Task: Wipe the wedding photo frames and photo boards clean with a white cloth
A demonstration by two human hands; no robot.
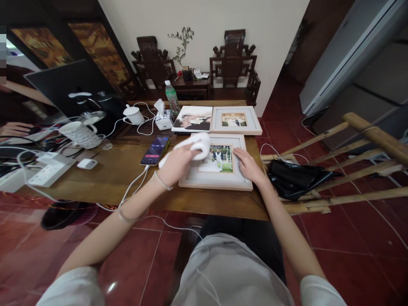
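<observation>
Left hand (177, 163): clenched around a bunched white cloth (201, 142), just left of centre in the view, above the left part of the near picture frame (216, 182).
Right hand (250, 166): not clenched; laid with fingers extended on the right border of the near picture frame, right of centre, apparently steadying rather than gripping.
Frame position: flat on the wooden table (95, 180), mid-view, between both hands; touching the right one, partly hidden by the left one and the cloth.
Cloth contact: cannot tell whether touching the frame or just above, because of blur.
Frame handling: probably fairly light, stiff and broad; perhaps glazed over the photo (225, 160), so best treated as fragile and a little slippery on the face.
Frame hold: by the pale outer edges, on opposite sides, clear of the photo.
Cloth handling: likely very light, soft and limp; best gathered in the palm, as now.
Phone (155, 151): beside the left hand, left of centre, with screen lit.
Far picture frame (253, 121): beyond the near one, upper right of centre, beside a picture panel (193, 119).
Farther back: tissue box (164, 122) and green bottle (172, 98), upper centre-left; carved chair (232, 63), top of the view.
</observation>
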